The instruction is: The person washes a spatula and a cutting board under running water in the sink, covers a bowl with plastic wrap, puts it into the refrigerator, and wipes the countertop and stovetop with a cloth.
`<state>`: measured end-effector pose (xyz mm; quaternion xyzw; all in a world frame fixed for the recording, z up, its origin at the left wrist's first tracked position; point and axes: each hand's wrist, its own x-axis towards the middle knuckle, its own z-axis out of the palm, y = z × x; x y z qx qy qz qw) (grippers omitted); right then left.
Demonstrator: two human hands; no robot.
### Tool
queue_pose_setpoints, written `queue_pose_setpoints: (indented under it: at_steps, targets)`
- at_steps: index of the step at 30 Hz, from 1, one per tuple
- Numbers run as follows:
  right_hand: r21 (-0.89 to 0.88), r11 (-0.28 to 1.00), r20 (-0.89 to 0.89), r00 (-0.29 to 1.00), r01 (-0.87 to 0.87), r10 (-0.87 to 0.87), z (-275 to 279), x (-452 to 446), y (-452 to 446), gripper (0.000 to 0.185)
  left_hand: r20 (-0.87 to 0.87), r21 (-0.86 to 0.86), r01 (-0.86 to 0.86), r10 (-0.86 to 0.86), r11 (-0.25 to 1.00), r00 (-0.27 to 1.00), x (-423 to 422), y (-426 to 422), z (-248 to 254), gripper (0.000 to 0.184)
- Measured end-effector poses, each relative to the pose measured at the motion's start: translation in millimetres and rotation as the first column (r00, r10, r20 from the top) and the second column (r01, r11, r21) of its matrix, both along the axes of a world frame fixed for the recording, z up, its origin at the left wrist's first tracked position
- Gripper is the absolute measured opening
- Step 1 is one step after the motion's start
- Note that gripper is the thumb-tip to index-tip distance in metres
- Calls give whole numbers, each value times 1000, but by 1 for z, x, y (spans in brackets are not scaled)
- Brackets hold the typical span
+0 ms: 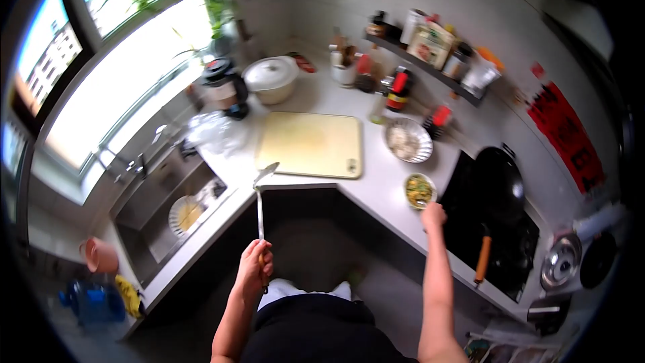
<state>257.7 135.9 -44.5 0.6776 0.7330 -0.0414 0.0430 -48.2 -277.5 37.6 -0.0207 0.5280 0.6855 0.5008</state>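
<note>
My left hand (pixel 256 263) is closed around the wooden grip of a long-handled metal spatula (pixel 261 212). The spatula points away from me, its blurred head close to the near edge of a cream cutting board (pixel 309 141). At the right, my right hand (pixel 434 216) is closed at the near rim of a small bowl (pixel 408 195) of yellow and green food, gripping it as far as I can tell. The fingertips there are small and blurred. Just behind stands a ribbed white bowl (pixel 424 150) with pale food inside.
A black wok (pixel 498 178) sits on the stove at right, beside a wooden-handled utensil (pixel 482 255). The sink (pixel 144 212) at left holds a plate (pixel 183 215). Behind the board are a white lidded pot (pixel 271 77) and a plastic bag (pixel 215 131). Bottles and a wall shelf (pixel 430 70) line the back.
</note>
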Motion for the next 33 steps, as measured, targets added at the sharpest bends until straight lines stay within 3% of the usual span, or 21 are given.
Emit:
queue_pose_setpoints:
  at_steps: [1,2,4,7,9,11,13,14,18,22,26,30,33]
  targets:
    - [-14,995,1,995,96,-96,0,-5,3,26,-9,-22,-39,39,999,999,-12,-22,1,20]
    - [-2,998,213,975,65,-63,10,-14,-3,27,-20,-40,-80,79,996,997,-24,-42,1,20]
    - [261,965,296,950,17,-97,28,-40,-32,28,-9,-53,-167,167,985,986,-49,-86,-5,20]
    - [491,868,153,988,-73,-3,32,-96,-78,34,37,-26,-310,311,950,950,-83,-147,-20,18]
    - [446,882,-43,981,-151,189,23,-152,-119,30,72,-50,-412,415,910,907,-103,-179,-28,18]
    - [396,865,-278,858,-308,432,-4,-208,-154,27,98,-56,-486,490,872,866,-120,-204,-29,17]
    - [359,789,-447,649,-499,615,-17,-272,-194,26,39,-69,-541,544,838,838,-137,-222,-26,19]
    - [342,733,-510,539,-588,670,-14,-306,-221,26,94,-58,-554,557,830,825,-149,-234,-32,22]
    - [213,434,-636,213,-875,742,-10,-423,-306,25,230,-8,-600,586,800,777,-175,-253,-43,24]
    - [296,168,-675,-81,-940,734,-4,-526,-346,23,233,7,-636,617,771,751,-193,-248,-42,24]
    - [245,61,-735,-144,-968,663,-10,-643,-370,32,271,-31,-679,660,734,701,-221,-233,-28,24]
    - [394,-35,-627,-296,-919,720,-8,-761,-397,56,335,-58,-732,704,679,627,-264,-214,-32,27]
    - [373,-116,-580,-329,-921,746,-9,-827,-414,60,310,-34,-752,723,658,618,-288,-199,-27,24]
